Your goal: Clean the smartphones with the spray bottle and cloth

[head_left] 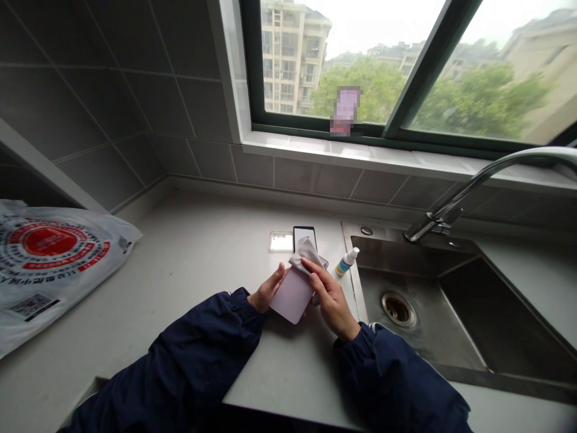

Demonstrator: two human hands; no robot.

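Note:
My left hand (269,290) grips a lilac phone (293,296) along its left side, its plain back facing up, above the counter. A light grey cloth (306,251) covers the phone's upper end. My right hand (332,300) has its fingers on the cloth, pressing it against the phone. Just beyond the cloth lies a flat, dark-edged phone-shaped thing (304,233) with a pale face, partly covered. To its left is a clear phone case (281,242). A small spray bottle (346,263) with a white top stands right of my hands.
The steel sink (417,337) with a drain (398,309) and a chrome faucet (455,192) is on the right. A white plastic bag (58,264) with red print lies on the left of the pale counter (189,252). A tiled wall and window stand behind.

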